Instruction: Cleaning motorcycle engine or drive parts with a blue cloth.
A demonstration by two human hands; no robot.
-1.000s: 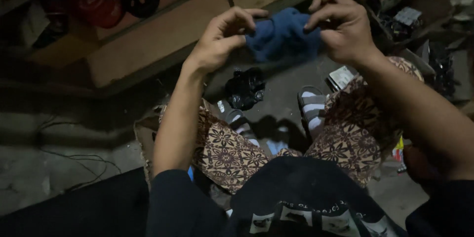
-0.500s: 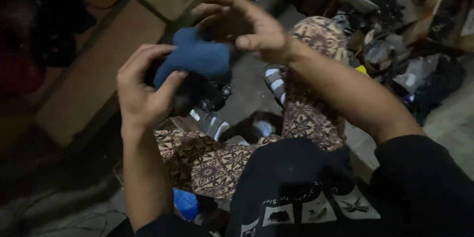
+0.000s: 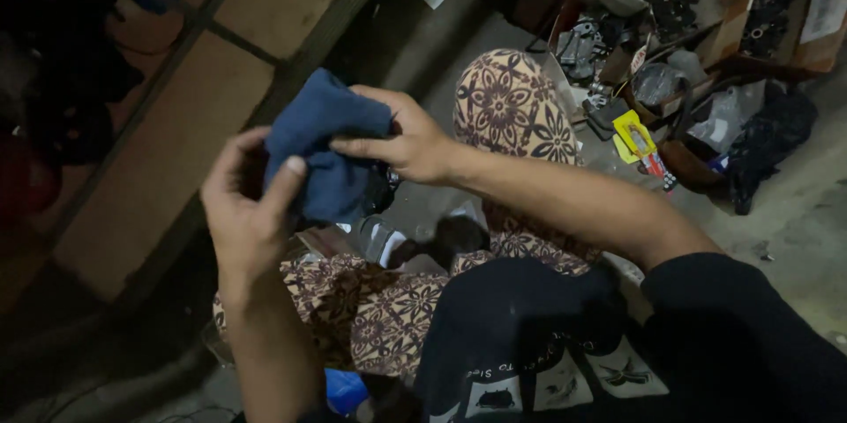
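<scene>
Hands now lower; left hand (image 3: pixel 243 211) and right hand (image 3: pixel 408 139) pinch blue cloth (image 3: pixel 325 148) between them.

A dark shirt (image 3: pixel 529 335) with pale printed panels across the front, its black sleeve (image 3: pixel 750 335) pushed up past the elbow — bare forearms below. Brown trousers (image 3: pixel 520 114) carry a cream floral pattern — striped socks (image 3: pixel 384 242) beneath.

**Blue cloth bunched up in mid-air**

A soft, dark blue cloth (image 3: pixel 325 151) is hanging crumpled and folded over itself above the patterned lap, its upper part bulging rounded, its lower end drooping toward the floor.
</scene>
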